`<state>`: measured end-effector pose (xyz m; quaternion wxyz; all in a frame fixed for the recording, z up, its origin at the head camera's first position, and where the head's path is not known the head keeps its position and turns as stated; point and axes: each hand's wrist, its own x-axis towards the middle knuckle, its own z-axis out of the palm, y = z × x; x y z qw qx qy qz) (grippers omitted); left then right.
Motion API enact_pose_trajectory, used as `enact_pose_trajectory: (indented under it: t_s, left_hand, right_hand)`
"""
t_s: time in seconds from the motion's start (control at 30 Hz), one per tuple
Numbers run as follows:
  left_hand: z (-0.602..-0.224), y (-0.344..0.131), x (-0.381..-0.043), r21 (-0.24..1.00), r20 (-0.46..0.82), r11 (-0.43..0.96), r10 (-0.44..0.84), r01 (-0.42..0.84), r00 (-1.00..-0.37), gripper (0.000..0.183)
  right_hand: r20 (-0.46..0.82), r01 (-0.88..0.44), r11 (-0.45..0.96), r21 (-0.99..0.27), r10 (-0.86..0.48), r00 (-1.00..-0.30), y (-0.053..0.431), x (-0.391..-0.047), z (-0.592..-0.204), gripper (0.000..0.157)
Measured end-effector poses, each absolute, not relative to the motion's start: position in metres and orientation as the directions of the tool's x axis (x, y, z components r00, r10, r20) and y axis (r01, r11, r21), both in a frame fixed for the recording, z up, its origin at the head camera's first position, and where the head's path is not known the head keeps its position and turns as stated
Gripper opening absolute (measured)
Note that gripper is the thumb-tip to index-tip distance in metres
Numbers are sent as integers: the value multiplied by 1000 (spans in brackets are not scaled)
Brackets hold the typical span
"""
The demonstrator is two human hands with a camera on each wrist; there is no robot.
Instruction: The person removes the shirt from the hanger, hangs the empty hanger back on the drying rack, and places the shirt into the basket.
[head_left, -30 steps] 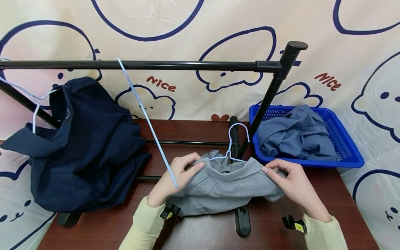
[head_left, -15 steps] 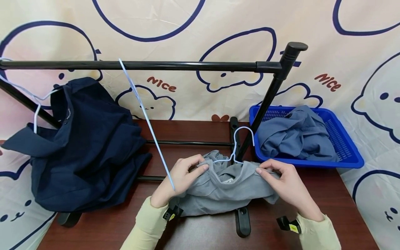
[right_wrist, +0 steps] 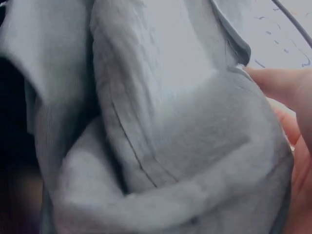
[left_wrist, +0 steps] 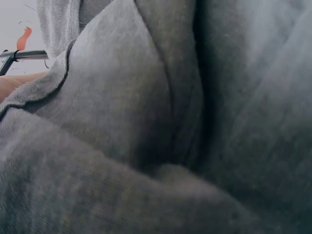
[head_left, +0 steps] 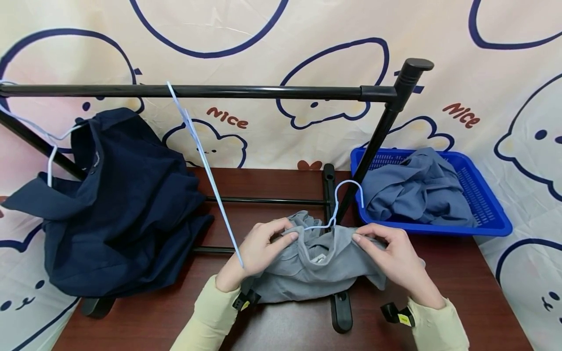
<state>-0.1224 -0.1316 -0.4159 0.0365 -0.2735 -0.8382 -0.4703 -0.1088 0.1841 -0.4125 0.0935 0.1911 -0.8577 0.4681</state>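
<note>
Between my two hands is a grey shirt with its collar facing up, and a pale blue hanger pokes its hook out of the neck opening. My left hand pinches the fabric at the shirt's left shoulder between thumb and fingers. On the opposite shoulder, my right hand pinches the cloth the same way. Grey fabric fills most of the left wrist view. In the right wrist view, the thumb and fingers hold the edge of the draped shirt.
A black rack rail spans the back. An empty pale blue hanger hangs from it, its lower end overlapping my left hand. A navy shirt hangs at left. Behind the right hand stands a blue basket holding blue-grey cloth.
My hands have come closer together, the right moving left and the left slightly right. The hanger's hook has shifted right, and the shirt's neck opening shows more of its inside.
</note>
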Motion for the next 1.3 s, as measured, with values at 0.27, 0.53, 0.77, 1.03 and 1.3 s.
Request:
enact_pose_trajectory:
  t_s: [0.27, 0.53, 0.77, 1.03, 1.3]
  left_hand:
    - [-415, -127, -122, 776, 306, 400, 439, 488, -845, 14]
    - [-414, -123, -121, 780, 300, 388, 455, 490, -838, 15]
    - [-415, -121, -121, 779, 295, 388, 465, 492, -834, 13]
    - [-414, -118, -120, 762, 295, 407, 475, 504, -829, 11]
    - [-412, -121, -120, 782, 280, 377, 499, 497, -820, 10]
  right_hand:
    - [333, -407, 462, -788, -237, -913, 177, -109, -412, 11]
    - [334, -401, 445, -801, -224, -915, 170, -107, -410, 15]
    - [326, -395, 414, -820, -229, -917, 170, -106, -410, 16]
    - [327, -379, 425, -822, -194, -925, 168, -106, -415, 14]
    - [336, -405, 415, -815, -232, -913, 172, -107, -413, 15]
